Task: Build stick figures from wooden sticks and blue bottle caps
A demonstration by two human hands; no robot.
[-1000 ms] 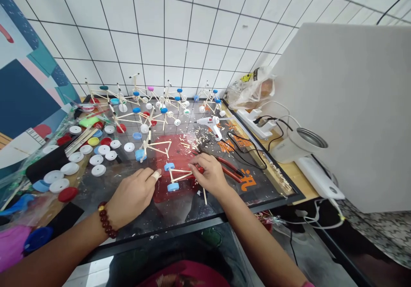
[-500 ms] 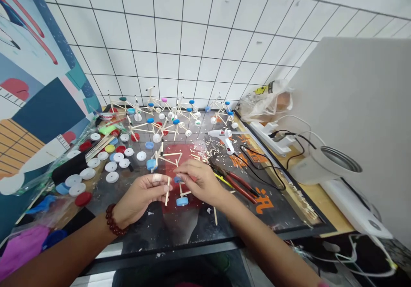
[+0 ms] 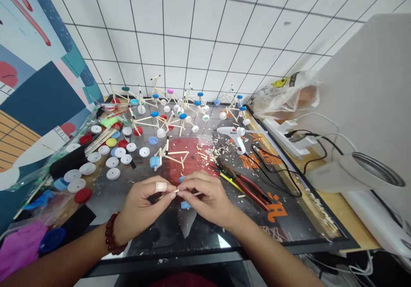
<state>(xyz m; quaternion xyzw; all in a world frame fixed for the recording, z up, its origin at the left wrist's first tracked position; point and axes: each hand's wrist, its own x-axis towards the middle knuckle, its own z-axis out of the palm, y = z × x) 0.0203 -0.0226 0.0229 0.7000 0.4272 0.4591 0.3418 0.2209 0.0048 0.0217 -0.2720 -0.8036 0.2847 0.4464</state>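
Observation:
My left hand (image 3: 150,200) pinches a short wooden stick (image 3: 175,191) between thumb and forefinger; a plaster wraps one of its fingers. Touching the stick's end, my right hand (image 3: 205,198) has thumb and forefinger pressed together; a stick also shows by its palm. Partly hidden behind the right hand are blue bottle caps (image 3: 185,204) of a small piece on the table. Just beyond the hands, over a red mat (image 3: 189,145), stands a partial stick frame (image 3: 175,153) with a light blue cap (image 3: 154,162) as a wheel.
Several stick-and-cap bicycle models (image 3: 180,111) stand along the tiled wall. Loose caps (image 3: 112,162) lie at left. To the right are a white glue gun (image 3: 234,136), red-handled pliers (image 3: 252,188), wood scraps (image 3: 221,152), a black cable (image 3: 272,158) and a power strip (image 3: 285,141).
My hands have come together at the stick, which has turned from upright toward level. My right hand has moved down, nearer me, off the partial frame. The camera view has shifted.

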